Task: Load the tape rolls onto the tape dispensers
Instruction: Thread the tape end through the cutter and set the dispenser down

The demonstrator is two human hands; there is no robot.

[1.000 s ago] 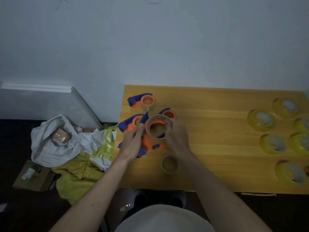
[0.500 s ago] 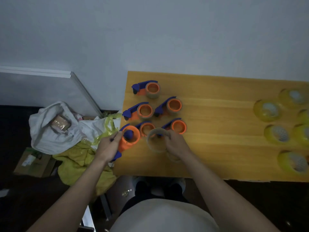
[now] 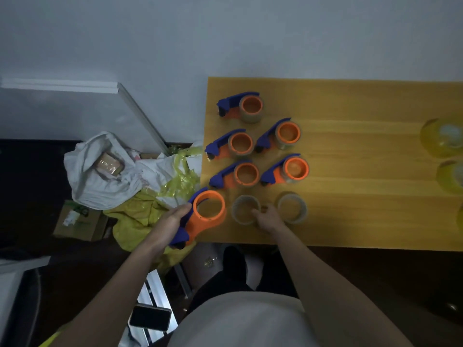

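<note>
My left hand (image 3: 168, 225) grips an empty orange and blue tape dispenser (image 3: 203, 216), held at the table's near left corner. My right hand (image 3: 267, 218) pinches the rim of a brown tape roll (image 3: 244, 209) that lies flat on the table. A second brown roll (image 3: 292, 207) lies just right of that hand. Behind them stand several orange and blue dispensers (image 3: 241, 144) in rows, each with a roll on its hub.
The wooden table (image 3: 363, 196) holds yellowish tape rolls (image 3: 443, 137) at its right edge. On the floor to the left lie a white bag (image 3: 100, 171), yellow plastic (image 3: 140, 214) and a cardboard box (image 3: 77, 221). A black phone (image 3: 150, 318) lies near my left arm.
The roll came off the dispenser. My left hand carried the empty dispenser to the left table corner, and my right hand lowered the roll flat onto the table.
</note>
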